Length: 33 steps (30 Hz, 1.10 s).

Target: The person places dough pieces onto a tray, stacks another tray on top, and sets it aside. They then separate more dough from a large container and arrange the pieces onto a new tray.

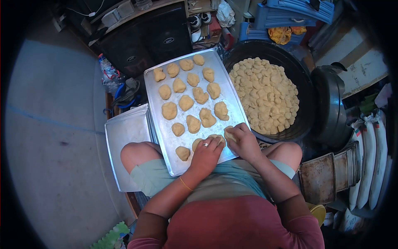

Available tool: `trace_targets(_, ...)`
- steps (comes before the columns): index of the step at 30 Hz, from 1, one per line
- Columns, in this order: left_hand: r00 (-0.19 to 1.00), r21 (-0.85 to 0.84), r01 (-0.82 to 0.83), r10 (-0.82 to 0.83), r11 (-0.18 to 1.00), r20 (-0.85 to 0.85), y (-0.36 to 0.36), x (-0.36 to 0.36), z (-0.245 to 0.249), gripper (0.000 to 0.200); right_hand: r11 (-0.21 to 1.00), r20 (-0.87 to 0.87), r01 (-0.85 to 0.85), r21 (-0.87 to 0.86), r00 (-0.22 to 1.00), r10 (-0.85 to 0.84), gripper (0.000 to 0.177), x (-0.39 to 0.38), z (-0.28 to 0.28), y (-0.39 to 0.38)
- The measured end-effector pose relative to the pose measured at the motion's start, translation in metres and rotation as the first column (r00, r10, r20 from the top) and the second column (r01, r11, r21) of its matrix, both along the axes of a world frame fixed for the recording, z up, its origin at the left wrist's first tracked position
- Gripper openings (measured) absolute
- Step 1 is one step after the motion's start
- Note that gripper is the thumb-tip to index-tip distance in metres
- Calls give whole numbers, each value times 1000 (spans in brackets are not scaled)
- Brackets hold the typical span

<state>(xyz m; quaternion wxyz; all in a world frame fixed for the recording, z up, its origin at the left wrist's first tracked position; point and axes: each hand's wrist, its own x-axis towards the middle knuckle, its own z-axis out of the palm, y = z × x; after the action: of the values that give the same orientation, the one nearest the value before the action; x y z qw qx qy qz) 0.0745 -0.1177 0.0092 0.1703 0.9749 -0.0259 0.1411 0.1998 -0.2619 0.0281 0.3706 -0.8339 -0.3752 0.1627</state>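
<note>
A silver baking tray lies tilted across my lap, with rows of pale dough balls on it. At its near edge, my left hand, with a ring and a thin bracelet, rests its spread fingers on a dough piece that they partly cover. Another dough ball shows beside those fingers. My right hand is closed on a dough piece at the tray's right edge; its thumb and fingers hide part of it.
A large black basin heaped with dough pieces stands right of the tray. Stacked trays lie to the left. Darker used trays and long white bags are at the right. A black speaker cabinet stands behind.
</note>
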Motion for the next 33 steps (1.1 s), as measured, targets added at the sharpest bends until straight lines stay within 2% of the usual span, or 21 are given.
trace_targets(1,1000,0,0,0,1000,1,0,0,0,29,1000,1,0,0,1000,0,43,-1,-1,1)
trace_targets(3,999,-7,21,-21,1000,-26,-2,-1,0,28,998,139,49,44,989,-55,39,-5,-8,1)
trace_targets(4,999,-6,21,-21,1000,-27,-2,-1,0,28,998,139,49,46,989,-55,39,-5,-12,1)
trace_targets(6,1000,17,24,-24,1000,-20,-1,-2,0,26,997,294,-31,67,956,10,32,-6,-18,1)
trace_targets(7,999,20,28,-28,999,-20,1,-1,2,26,997,294,-27,70,956,6,32,-3,-12,1)
trace_targets(9,1000,-155,18,-19,988,-6,8,3,8,24,992,148,-112,-54,982,119,30,10,9,5)
trace_targets(10,1000,-153,18,-19,988,-3,14,6,11,24,992,151,-111,-52,981,118,30,17,13,10)
trace_targets(12,981,-142,-186,193,972,32,30,20,18,20,996,97,39,79,994,-47,30,29,20,26)
trace_targets(14,967,-166,-238,250,957,53,39,37,26,20,995,111,47,84,992,-57,32,40,12,44)
trace_targets(16,963,-109,-250,259,962,76,45,52,21,22,998,314,40,47,948,-53,35,45,8,63)
trace_targets(17,965,-126,-259,261,957,-2,42,58,24,23,999,344,38,4,938,-37,38,45,9,68)
trace_targets(18,965,-123,-261,263,957,0,41,61,19,23,999,345,36,8,938,-36,38,47,4,71)
trace_targets(20,980,10,-198,198,980,-15,41,65,7,22,998,251,-8,-60,968,22,42,51,-8,75)
trace_targets(24,988,-46,-152,152,987,-6,47,60,3,22,999,269,-45,-12,962,47,43,51,-16,69)
trace_targets(25,989,-46,-150,150,988,-5,48,58,5,22,999,331,-38,-6,943,38,43,49,-14,68)
trace_targets(27,968,-107,-213,224,971,110,50,50,12,25,1000,394,-31,2,919,27,44,49,-6,68)
trace_targets(29,961,-99,-255,263,962,82,56,39,17,27,997,343,8,79,939,-35,38,47,0,68)
trace_targets(31,944,-35,-328,329,944,34,59,31,21,25,997,336,-6,82,942,-22,34,49,-1,70)
trace_targets(33,947,-15,-320,320,947,7,64,27,21,21,995,336,-31,91,942,-1,29,51,-3,75)
